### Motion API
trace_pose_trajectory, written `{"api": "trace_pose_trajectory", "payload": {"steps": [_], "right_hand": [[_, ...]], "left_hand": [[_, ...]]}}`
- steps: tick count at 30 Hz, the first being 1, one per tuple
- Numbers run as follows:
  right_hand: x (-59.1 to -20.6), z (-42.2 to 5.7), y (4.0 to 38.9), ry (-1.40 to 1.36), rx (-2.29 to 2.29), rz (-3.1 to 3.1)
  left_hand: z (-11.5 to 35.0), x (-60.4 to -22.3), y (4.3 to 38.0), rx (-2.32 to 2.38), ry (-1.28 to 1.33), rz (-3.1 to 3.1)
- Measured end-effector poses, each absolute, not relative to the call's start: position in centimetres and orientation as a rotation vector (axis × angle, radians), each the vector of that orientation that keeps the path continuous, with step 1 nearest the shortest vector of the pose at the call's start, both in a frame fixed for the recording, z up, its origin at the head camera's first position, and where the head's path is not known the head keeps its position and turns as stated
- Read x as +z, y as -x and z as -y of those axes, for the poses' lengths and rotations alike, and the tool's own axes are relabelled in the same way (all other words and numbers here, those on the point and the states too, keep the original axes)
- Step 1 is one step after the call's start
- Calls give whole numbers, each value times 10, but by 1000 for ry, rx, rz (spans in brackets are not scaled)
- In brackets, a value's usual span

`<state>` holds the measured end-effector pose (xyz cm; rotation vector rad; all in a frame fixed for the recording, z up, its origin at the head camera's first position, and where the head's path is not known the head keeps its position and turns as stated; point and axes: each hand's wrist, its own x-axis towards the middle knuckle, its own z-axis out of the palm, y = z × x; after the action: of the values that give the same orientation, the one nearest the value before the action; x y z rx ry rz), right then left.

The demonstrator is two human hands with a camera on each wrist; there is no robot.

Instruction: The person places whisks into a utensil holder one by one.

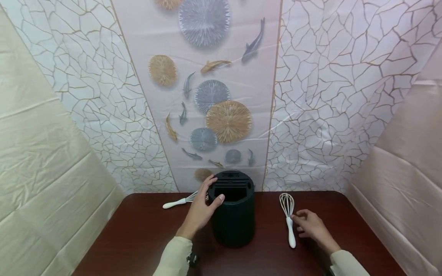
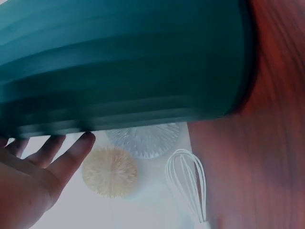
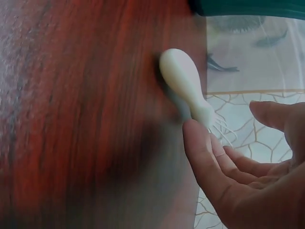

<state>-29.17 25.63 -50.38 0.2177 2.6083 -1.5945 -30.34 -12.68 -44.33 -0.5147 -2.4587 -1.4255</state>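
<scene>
A dark green cylindrical utensil holder (image 1: 233, 222) with a slotted top and a rectangular opening stands upright on the table. My left hand (image 1: 200, 211) grips its upper left side, with fingers round the far edge and thumb at the near rim. On the right lies a white-handled whisk (image 1: 290, 226), wire end toward the back wall. My right hand (image 1: 312, 226) is beside it, fingertips by the neck of the handle and thumb apart in the right wrist view. Behind my left hand lies a second whisk (image 1: 174, 203), its wire end partly hidden.
The dark red-brown table (image 1: 138, 234) ends at a patterned cloth backdrop (image 1: 310, 115) behind the holder. Pale cloth walls (image 1: 51, 165) rise at the left and right sides.
</scene>
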Motion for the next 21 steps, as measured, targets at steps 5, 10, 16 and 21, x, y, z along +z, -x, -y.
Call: {"api": "trace_pose_trajectory", "payload": {"steps": [5,10,16,21], "right_hand": [[-509,-250,295,-224,-1544,-2631],[-513,-245,302,-286,-1507,-2632],[-520,-244,306,-310,-1520,-2633],[-525,-244,313,-373,-1553,-2609]], "left_hand": [[137,-439,310,-1366,595,2477],[146,-442,319,-1369,742,2474],[147,-450,321,-1441,832,2435],[145,-450,321,-1469,817,2416]]}}
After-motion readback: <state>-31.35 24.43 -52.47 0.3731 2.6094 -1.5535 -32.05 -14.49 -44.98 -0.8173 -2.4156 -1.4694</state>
